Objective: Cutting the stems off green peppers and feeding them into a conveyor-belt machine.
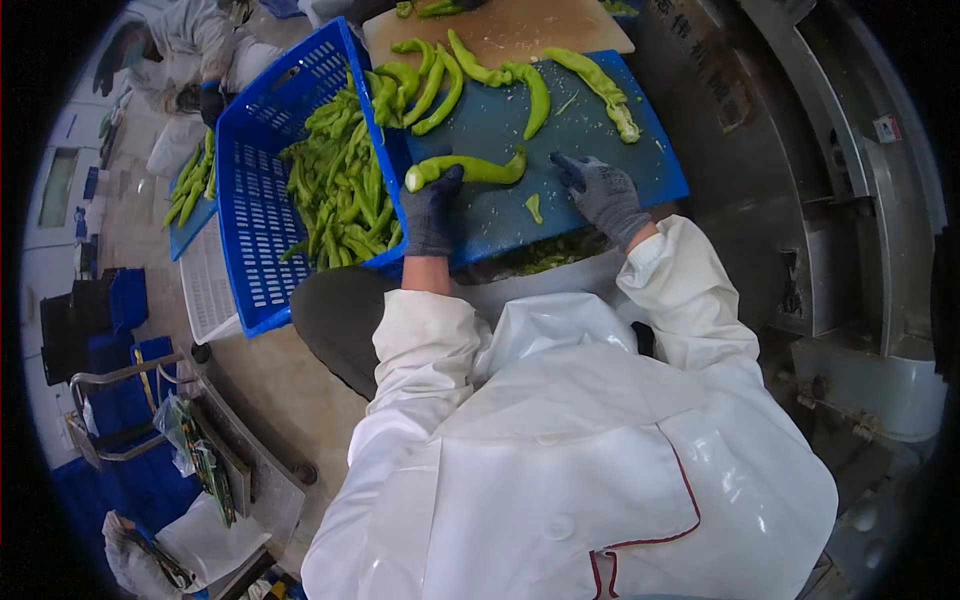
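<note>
My left hand (433,210), in a grey glove with dark fingertips, grips a long green pepper (484,169) at its pale, cut end, over the left part of a blue cutting board (495,214). To the right, my right hand (600,191), gloved alike, is over the board with its fingers apart, and no tool can be made out in it. A small green pepper scrap (533,208) lies between the hands. Farther up the board are several long green peppers, among them a curved one (538,101) and one with a ragged pale end (592,79).
A blue perforated crate (259,300) with many green peppers stands at the board's left. A tan cutting board (525,26) adjoins the far edge. Metal equipment (739,150) rises at right. At upper left, a co-worker's dark-gloved hand (212,103) is near other peppers. A cart (247,442) stands lower left.
</note>
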`<state>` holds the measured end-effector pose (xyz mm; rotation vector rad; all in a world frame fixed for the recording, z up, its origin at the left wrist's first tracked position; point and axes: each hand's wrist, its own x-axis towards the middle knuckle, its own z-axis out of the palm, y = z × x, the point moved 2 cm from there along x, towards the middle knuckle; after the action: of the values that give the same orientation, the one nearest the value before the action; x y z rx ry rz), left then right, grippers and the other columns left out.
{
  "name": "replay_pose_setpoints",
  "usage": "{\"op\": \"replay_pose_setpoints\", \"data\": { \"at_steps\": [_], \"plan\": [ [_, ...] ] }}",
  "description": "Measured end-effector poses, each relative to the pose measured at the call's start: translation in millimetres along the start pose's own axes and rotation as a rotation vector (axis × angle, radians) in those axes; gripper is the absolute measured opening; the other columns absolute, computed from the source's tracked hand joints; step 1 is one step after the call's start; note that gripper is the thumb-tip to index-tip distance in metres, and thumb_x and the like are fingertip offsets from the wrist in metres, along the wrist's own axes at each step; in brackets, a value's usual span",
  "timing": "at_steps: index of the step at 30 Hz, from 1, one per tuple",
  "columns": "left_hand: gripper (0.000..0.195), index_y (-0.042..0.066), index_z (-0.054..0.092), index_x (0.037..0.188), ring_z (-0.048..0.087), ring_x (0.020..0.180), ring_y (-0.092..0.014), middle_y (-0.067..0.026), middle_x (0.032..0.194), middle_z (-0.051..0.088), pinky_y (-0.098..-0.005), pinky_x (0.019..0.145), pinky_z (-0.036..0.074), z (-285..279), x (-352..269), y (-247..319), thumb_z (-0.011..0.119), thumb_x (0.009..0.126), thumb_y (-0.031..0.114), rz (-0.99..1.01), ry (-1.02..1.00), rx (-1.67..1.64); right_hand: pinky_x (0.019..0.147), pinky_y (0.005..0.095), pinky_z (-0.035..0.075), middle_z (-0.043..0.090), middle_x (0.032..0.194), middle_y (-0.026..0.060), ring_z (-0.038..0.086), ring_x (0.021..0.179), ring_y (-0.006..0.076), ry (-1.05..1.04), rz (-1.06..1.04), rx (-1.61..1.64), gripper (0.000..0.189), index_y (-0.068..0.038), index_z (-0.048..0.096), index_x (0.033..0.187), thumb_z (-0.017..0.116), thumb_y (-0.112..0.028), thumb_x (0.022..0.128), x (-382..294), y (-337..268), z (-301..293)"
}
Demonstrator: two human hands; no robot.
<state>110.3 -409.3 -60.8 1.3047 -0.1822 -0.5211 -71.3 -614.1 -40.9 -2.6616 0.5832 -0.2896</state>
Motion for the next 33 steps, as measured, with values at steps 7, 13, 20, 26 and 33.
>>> {"op": "replay_pose_setpoints", "data": {
  "at_steps": [7,13,20,26,33],
  "plan": [
    [0.038,0.001,0.067,0.107,0.064,0.091,-0.016,-0.0060,0.102,0.068,-0.0287,0.082,0.052,13,-8,33,0.075,0.070,-0.005,0.239,-0.130,0.273,0.068,0.0438,0.050,0.062,0.087,0.0185,0.063,0.078,0.0332,0.027,-0.100,-0.044,0.037,-0.015,0.058,0.123,0.057,-0.019,0.086,-22,-20,16],
    [0.037,0.002,0.067,0.107,0.063,0.090,-0.015,-0.0056,0.101,0.068,-0.0292,0.081,0.052,4,-5,39,0.074,0.071,-0.005,0.262,-0.144,0.388,0.070,0.0425,0.049,0.062,0.094,0.0156,0.064,0.083,0.0287,-0.057,-0.003,-0.263,0.042,-0.017,0.055,0.128,0.057,-0.019,0.086,-46,-25,27],
    [0.033,0.001,0.064,0.110,0.063,0.091,-0.018,-0.0085,0.101,0.067,-0.0303,0.082,0.051,-33,-2,85,0.068,0.078,-0.004,0.362,-0.109,0.643,0.078,0.0483,0.049,0.060,0.100,0.0191,0.060,0.093,0.0390,-0.170,0.130,0.139,0.044,-0.022,0.054,0.130,0.055,-0.017,0.087,-93,19,23],
    [0.058,0.004,0.044,0.135,0.055,0.116,-0.028,-0.0115,0.127,0.055,-0.0416,0.101,0.044,-28,-11,94,0.070,0.083,0.007,0.249,-0.569,-0.526,0.078,0.0471,0.050,0.062,0.097,0.0188,0.062,0.089,0.0379,0.025,0.091,0.101,0.041,-0.022,0.058,0.125,0.060,-0.018,0.084,-32,13,-9],
    [0.032,0.010,0.053,0.108,0.057,0.104,-0.027,-0.0075,0.102,0.056,-0.0442,0.102,0.041,-36,-10,82,0.071,0.082,0.015,0.371,-0.521,-0.521,0.077,0.0435,0.050,0.063,0.099,0.0156,0.063,0.089,0.0326,-0.190,-0.143,-0.177,0.039,-0.021,0.061,0.121,0.059,-0.017,0.082,-36,17,-2]
  ]
}}
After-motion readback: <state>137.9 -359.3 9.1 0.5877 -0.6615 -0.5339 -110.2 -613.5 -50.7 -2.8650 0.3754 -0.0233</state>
